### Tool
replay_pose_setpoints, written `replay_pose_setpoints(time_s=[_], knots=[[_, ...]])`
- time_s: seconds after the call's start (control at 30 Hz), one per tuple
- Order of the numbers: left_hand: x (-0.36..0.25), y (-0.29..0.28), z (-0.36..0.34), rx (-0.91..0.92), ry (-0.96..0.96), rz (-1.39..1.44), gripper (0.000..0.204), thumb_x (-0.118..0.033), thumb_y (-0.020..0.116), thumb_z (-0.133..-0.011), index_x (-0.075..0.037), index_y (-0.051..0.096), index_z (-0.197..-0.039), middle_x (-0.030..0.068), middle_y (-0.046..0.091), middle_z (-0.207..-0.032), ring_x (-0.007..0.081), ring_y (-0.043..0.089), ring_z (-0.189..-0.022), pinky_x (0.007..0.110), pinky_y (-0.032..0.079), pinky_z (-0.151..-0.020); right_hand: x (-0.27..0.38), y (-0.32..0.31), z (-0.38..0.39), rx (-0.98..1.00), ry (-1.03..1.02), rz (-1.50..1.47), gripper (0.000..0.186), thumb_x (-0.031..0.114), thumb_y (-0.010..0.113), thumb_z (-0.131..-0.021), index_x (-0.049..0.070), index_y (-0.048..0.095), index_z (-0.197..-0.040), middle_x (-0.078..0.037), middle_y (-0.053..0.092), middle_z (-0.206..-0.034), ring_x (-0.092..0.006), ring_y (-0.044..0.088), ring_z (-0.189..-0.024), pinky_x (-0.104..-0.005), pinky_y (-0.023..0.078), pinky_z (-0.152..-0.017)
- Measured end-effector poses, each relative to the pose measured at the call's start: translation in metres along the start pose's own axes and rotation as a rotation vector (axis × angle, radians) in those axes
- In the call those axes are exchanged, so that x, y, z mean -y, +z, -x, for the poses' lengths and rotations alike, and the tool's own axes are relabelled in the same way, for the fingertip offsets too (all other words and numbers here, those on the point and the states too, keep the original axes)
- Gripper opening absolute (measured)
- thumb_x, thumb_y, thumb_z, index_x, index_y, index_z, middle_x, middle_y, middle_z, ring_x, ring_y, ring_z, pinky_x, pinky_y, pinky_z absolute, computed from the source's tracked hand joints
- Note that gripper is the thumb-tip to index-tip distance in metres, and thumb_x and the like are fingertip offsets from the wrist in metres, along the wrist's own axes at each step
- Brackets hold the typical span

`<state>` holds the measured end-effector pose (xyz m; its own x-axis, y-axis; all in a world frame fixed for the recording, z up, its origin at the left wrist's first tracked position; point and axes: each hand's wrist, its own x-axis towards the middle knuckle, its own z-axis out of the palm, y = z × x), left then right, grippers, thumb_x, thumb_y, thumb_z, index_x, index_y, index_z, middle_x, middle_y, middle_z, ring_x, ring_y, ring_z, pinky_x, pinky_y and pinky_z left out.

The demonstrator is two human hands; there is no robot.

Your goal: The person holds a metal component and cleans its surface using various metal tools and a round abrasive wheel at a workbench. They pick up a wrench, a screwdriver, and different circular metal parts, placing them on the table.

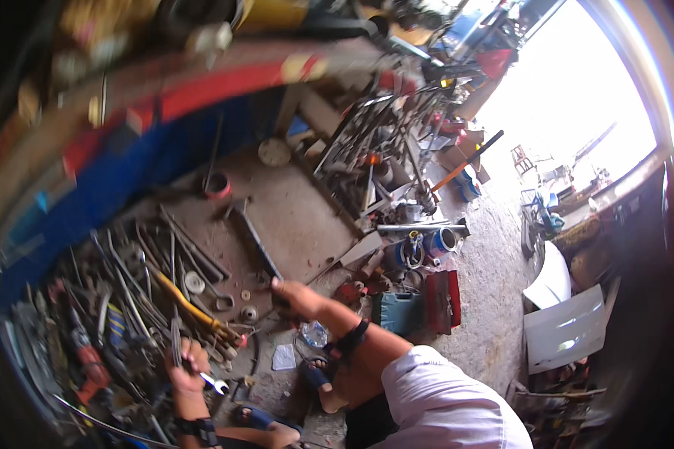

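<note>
My right hand (298,298) is closed round the end of a long dark-handled hammer (257,243). The hammer's head is at the far end, over the brown bench top (299,198). At the lower left, my left hand (187,368) is closed on a wrench (216,385), whose shiny open jaw sticks out beside the fingers. Thin metal shanks rise above the same hand; whether they belong to the wrench I cannot tell. A pile of tools (127,284) lies around my left hand, with a yellow-handled tool (187,303) just above it.
A red ring-shaped container (217,185) and a round disc (274,152) stand on the bench top. Beyond its right edge are heaped metal parts, a teal case (397,311), a red metal box (443,301) and paint cans (440,241). White panels (565,329) lean at the right.
</note>
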<state>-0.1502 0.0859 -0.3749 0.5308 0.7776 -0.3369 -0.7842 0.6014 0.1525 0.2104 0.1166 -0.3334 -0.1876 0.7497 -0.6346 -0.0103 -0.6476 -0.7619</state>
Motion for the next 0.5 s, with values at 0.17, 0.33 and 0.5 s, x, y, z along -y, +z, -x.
replay_pose_setpoints(time_s=[0.17, 0.33, 0.5], knots=[[0.033, 0.136, 0.073, -0.171, -0.124, -0.149, 0.041, -0.048, 0.059, -0.088, -0.014, 0.047, -0.069, 0.0004, 0.047, -0.067, 0.0144, 0.044, -0.054, 0.027, 0.033, -0.045, 0.035, -0.024, 0.121, 0.128, -0.059, -0.196, 0.052, 0.053, 0.044, -0.103, 0.009, 0.066, -0.122, 0.010, 0.038, -0.065, -0.0048, 0.035, -0.056, -0.0264, 0.028, -0.049], [0.024, 0.299, 0.184, -0.403, -0.258, -0.291, 0.038, -0.046, 0.057, -0.084, -0.015, 0.050, -0.065, -0.0004, 0.049, -0.062, 0.0150, 0.047, -0.051, 0.026, 0.033, -0.043, 0.147, -0.079, 0.302, 0.027, -0.120, -0.045, 0.057, 0.052, 0.045, -0.103, 0.005, 0.063, -0.129, 0.005, 0.054, -0.076, -0.0077, 0.049, -0.070, -0.0281, 0.043, -0.062], [0.053, 0.523, 0.339, -0.578, -0.029, -0.695, 0.028, -0.032, 0.056, -0.089, -0.014, 0.047, -0.070, 0.0002, 0.048, -0.061, 0.0113, 0.046, -0.050, 0.025, 0.036, -0.045, 0.286, -0.124, 0.483, -0.122, -0.132, 0.251, 0.053, 0.050, 0.047, -0.103, 0.001, 0.068, -0.101, 0.000, 0.062, -0.081, -0.0115, 0.052, -0.076, -0.0317, 0.047, -0.067]])
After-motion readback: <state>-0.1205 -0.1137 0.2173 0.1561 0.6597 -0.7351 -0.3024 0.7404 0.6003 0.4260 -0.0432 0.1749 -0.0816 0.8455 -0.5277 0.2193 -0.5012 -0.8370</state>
